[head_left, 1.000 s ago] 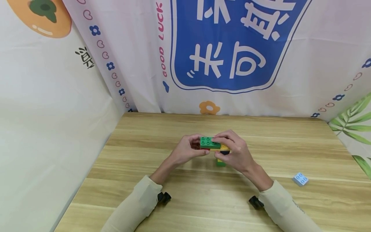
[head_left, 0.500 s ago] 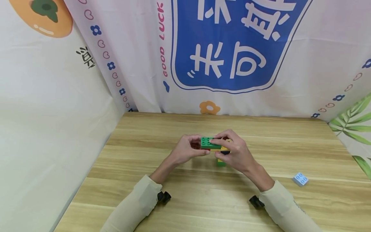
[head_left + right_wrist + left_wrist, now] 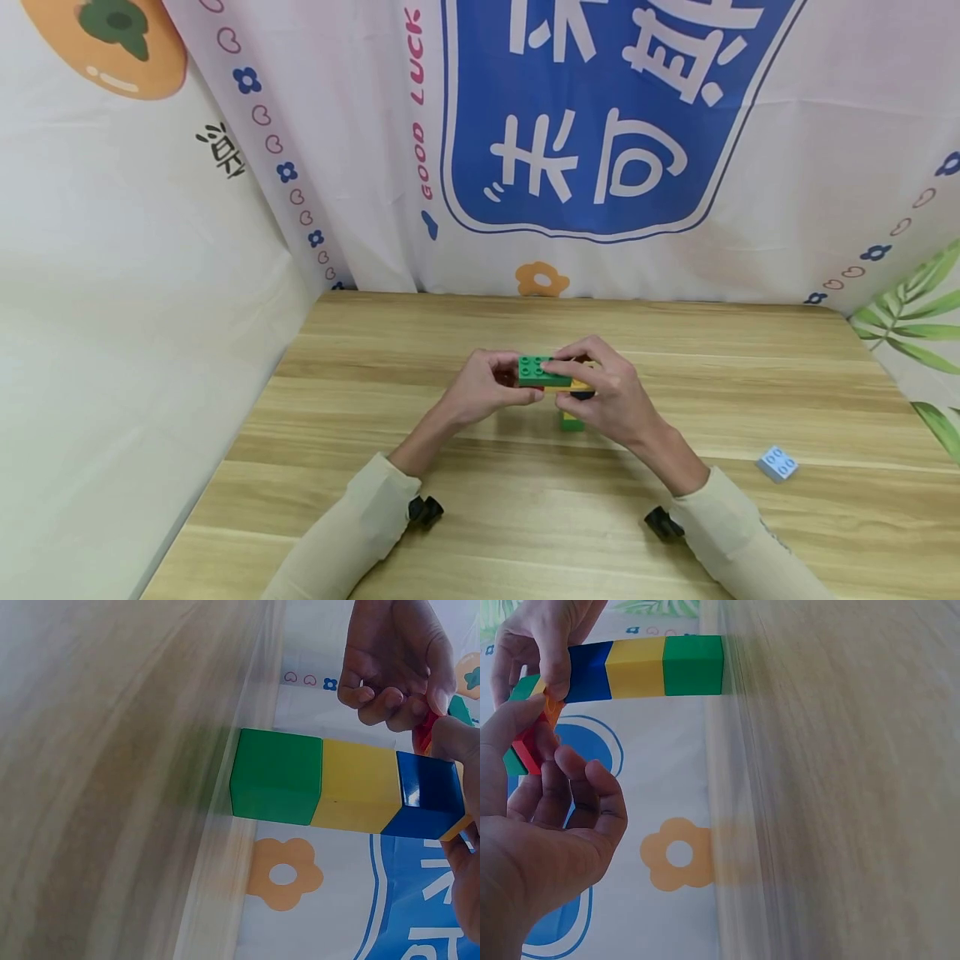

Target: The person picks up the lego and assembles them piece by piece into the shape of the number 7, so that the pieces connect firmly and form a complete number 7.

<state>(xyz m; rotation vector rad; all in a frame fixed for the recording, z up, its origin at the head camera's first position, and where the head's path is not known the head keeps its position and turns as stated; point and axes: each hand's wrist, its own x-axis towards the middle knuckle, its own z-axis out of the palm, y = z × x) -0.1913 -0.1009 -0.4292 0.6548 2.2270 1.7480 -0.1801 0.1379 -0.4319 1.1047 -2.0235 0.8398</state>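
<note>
A tower of toy building bricks stands on the table, with a green brick [image 3: 276, 777] at the bottom, then a yellow brick [image 3: 356, 784] and a dark blue brick [image 3: 431, 791]. On top, a thin yellow-orange plate [image 3: 558, 387] sticks out to the left. A red brick [image 3: 528, 750] sits under its overhanging end, and a studded green brick [image 3: 530, 369] lies above. My left hand [image 3: 480, 388] pinches the red brick between thumb and fingers. My right hand [image 3: 613, 398] grips the tower's top around the blue brick, its index finger resting on the upper green brick.
A light blue brick [image 3: 778, 464] with studs lies apart on the right of the wooden table [image 3: 525, 517]. A printed white cloth [image 3: 360, 208] hangs behind the table's far edge and along its left side.
My right index finger has slid slightly left over the upper green brick since the first frame. Both hands otherwise stay in place, and the tower still stands.
</note>
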